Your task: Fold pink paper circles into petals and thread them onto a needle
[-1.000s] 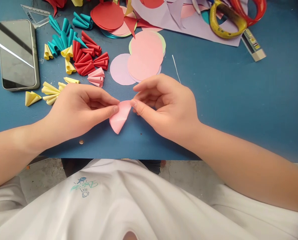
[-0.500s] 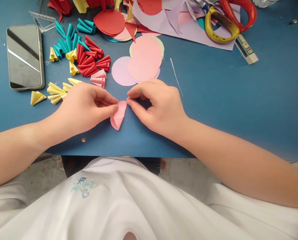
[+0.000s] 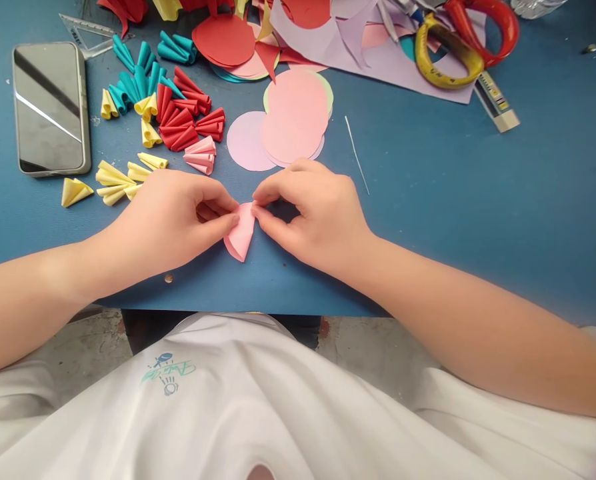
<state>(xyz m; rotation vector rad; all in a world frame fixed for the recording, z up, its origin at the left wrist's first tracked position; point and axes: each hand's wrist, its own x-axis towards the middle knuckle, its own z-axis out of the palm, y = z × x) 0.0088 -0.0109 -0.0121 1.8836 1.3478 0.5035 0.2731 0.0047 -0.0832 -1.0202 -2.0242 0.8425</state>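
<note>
A folded piece of pink paper (image 3: 240, 240) is held between my hands just above the table's near edge, its rounded side toward me. My left hand (image 3: 178, 223) pinches its left side between thumb and fingers. At its upper right corner, my right hand (image 3: 318, 217) closes thumb and forefinger on the tip. Beyond my hands lie overlapping paper circles, with a pink circle (image 3: 294, 123) on top and a lilac circle (image 3: 248, 141) to its left. Several rolled paper cones rest past my left hand, among them yellow cones (image 3: 112, 179), red cones (image 3: 178, 127) and a pink cone bundle (image 3: 201, 157).
A phone (image 3: 51, 110) lies at the left, near a clear set square (image 3: 89, 33). Teal cones (image 3: 139, 79) sit beside it. Scissors (image 3: 445, 57) rest on lilac paper (image 3: 323, 40) at the back. A thin white stick (image 3: 357, 155) lies right of the circles.
Both hands keep their pinch on the pink paper. The paper has turned slightly and narrowed a little; the whole view has shifted slightly.
</note>
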